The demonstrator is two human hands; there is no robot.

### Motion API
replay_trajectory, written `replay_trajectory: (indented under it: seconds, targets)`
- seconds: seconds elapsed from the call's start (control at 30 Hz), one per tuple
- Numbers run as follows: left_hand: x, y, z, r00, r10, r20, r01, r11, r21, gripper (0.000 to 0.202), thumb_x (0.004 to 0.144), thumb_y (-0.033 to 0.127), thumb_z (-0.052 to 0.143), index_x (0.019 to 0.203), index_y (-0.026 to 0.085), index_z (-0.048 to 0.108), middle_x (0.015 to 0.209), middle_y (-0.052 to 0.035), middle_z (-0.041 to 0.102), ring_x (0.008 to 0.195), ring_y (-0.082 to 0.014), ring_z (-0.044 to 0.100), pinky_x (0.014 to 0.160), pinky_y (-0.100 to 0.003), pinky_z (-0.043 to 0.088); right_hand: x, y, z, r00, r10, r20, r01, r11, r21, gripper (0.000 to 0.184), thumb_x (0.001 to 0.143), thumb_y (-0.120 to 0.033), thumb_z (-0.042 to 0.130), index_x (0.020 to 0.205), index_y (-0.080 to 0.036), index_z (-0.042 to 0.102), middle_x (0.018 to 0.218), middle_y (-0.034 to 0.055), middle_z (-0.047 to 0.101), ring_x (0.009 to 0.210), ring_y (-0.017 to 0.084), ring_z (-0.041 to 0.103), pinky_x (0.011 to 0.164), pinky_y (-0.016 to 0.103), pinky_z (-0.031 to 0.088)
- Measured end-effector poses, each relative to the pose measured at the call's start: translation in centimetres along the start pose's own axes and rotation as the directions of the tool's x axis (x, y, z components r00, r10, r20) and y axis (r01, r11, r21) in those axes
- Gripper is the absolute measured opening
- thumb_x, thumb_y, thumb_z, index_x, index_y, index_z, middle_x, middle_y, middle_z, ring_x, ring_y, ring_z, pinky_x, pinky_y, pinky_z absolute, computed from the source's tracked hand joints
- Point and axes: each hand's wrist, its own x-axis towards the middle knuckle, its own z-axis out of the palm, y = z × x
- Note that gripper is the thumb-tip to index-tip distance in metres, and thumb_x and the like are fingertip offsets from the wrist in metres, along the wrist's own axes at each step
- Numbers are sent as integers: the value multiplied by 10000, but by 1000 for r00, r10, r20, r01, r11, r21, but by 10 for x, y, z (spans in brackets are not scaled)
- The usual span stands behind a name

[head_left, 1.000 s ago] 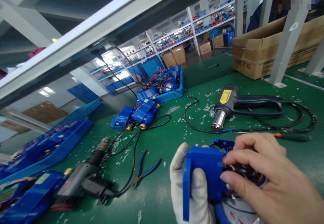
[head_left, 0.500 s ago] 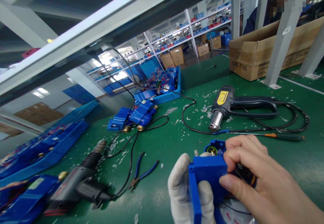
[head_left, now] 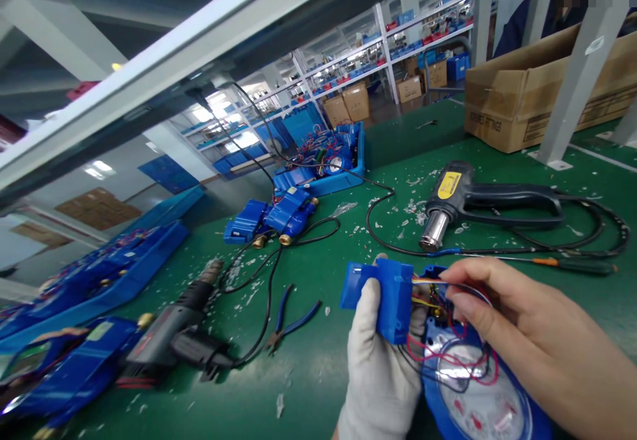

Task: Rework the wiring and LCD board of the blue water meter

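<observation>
My left hand [head_left: 381, 354], in a white glove, grips a blue plastic housing [head_left: 393, 294] with the thumb across its face. Thin red, black, yellow and white wires [head_left: 468, 360] run from the housing to a blue water meter [head_left: 432, 387] lying below it. Under the loose wires shows the meter's round clear dial with red pointers. My bare right hand [head_left: 517, 327] is closed, thumb and forefinger pinching wires beside the housing. Its other fingers are partly hidden.
A black heat gun [head_left: 448, 204] and a screwdriver [head_left: 572, 265] lie beyond my right hand. Cutters [head_left: 288, 320] and a grey heat gun [head_left: 169, 334] are to the left. Blue trays [head_left: 343, 181] hold meters. A cardboard box [head_left: 497, 108] stands back right, near a person.
The left hand has turned the housing over, exposing the wires and the meter's dial. My right fingers have moved from the housing's edge to the wires.
</observation>
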Motion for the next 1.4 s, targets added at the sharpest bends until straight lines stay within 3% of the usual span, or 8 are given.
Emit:
replay_trajectory:
  seconds: [0.17,0.47,0.7,0.8,0.9,1.13,1.27,1.4]
  targets:
    - [-4,-6,-5,986,154,-68,-145,982,120,658,630,8,824,1185,298,621,1030,18,765,876,-189,745,837,-290,612,-1,6,-4,991,136,-18,-136,990,23,210,989,-448,436,1084,-351,596,903,-101,663,724,33,633,612,76,490]
    - [-8,-7,-16,959,257,-122,-198,911,362,703,604,36,843,1219,304,634,1061,21,762,922,-208,739,878,-276,597,4,18,-16,970,240,30,-235,965,-118,298,924,-551,427,943,-336,632,902,-77,648,775,129,603,648,266,471]
    - [-6,-12,-37,933,358,-25,-272,752,601,675,649,158,855,1254,331,614,1095,14,748,941,-227,731,990,-391,552,16,19,-21,905,302,301,-271,952,-140,390,933,-564,349,855,-275,600,782,-46,609,700,129,566,625,293,417]
    - [-2,-7,-44,847,501,181,-476,559,679,695,637,132,853,1255,351,623,1299,1,656,1204,-267,613,1139,-424,403,19,23,-28,911,253,326,-241,967,-77,397,943,-580,384,871,-260,609,843,-42,623,763,115,583,678,253,453]
    - [1,2,-33,756,606,247,-579,443,685,582,637,137,849,1165,321,687,1369,-11,606,1319,-284,508,1178,-406,337,23,44,-40,975,186,125,-173,979,-106,426,948,-628,391,1004,-275,624,1020,-46,639,966,120,597,823,223,476]
    - [2,2,1,923,380,-55,-341,877,339,468,895,445,596,1329,276,552,1392,-62,584,1204,-267,611,911,-327,580,66,147,-79,968,157,-198,-245,777,-581,459,942,-439,536,1304,-159,496,1298,109,501,1217,253,467,1070,505,365]
    - [1,0,3,950,308,-54,-290,932,216,607,817,431,696,1358,226,515,1247,-98,671,1083,-262,673,810,-273,600,96,189,-86,973,213,-94,-212,644,-735,607,907,-471,599,1415,-205,399,1429,127,376,1296,308,393,1079,574,343]
    - [-3,0,6,955,286,-83,-271,950,152,672,780,411,732,1374,207,494,1177,-101,692,1028,-278,689,842,-320,596,125,206,-99,955,275,114,-95,644,-759,536,929,-484,568,1371,-201,455,1372,121,448,1211,265,486,1020,515,436]
